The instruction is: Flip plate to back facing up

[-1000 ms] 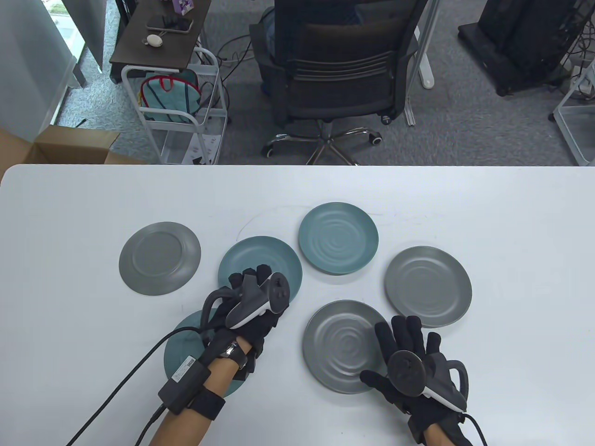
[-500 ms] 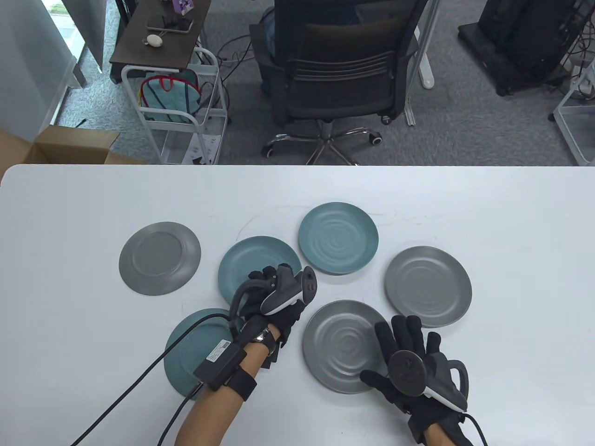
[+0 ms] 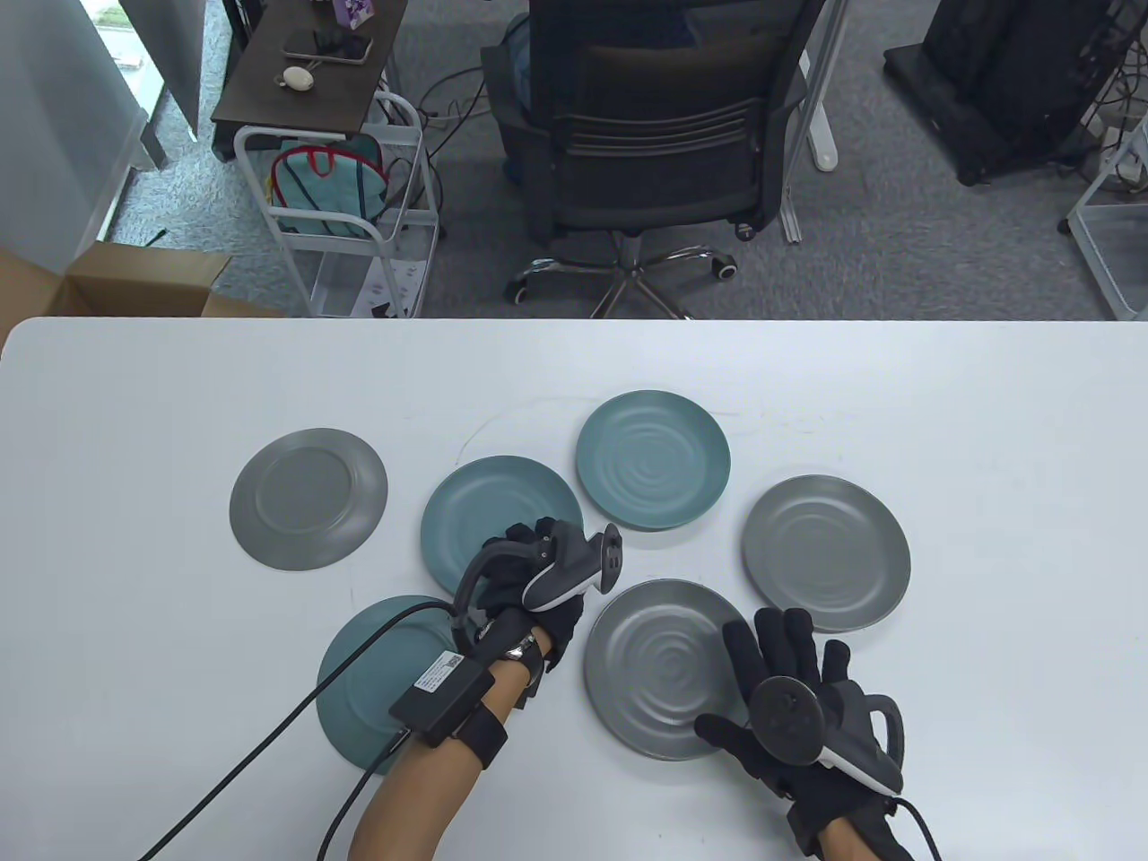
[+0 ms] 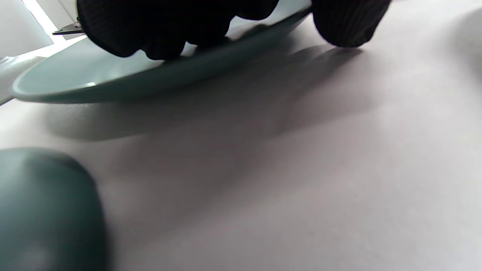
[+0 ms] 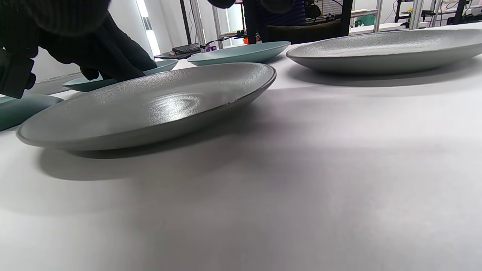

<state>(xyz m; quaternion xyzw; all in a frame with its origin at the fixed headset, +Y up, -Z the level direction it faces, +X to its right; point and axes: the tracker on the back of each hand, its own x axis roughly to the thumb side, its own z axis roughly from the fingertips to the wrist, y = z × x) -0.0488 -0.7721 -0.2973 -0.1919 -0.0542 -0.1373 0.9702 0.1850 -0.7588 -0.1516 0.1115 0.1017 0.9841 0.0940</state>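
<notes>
My left hand (image 3: 529,583) has slid right along the teal plate (image 3: 489,511), fingers now on its near-right rim, thumb under; lift steadily. Right hand (image 3: 789,700) lies flat, open.

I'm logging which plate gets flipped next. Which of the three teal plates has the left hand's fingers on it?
The middle teal plate: the left hand touches its near-right rim. The other two go untouched.

white label on the wrist box (image 3: 441,671), print too small to read
</notes>
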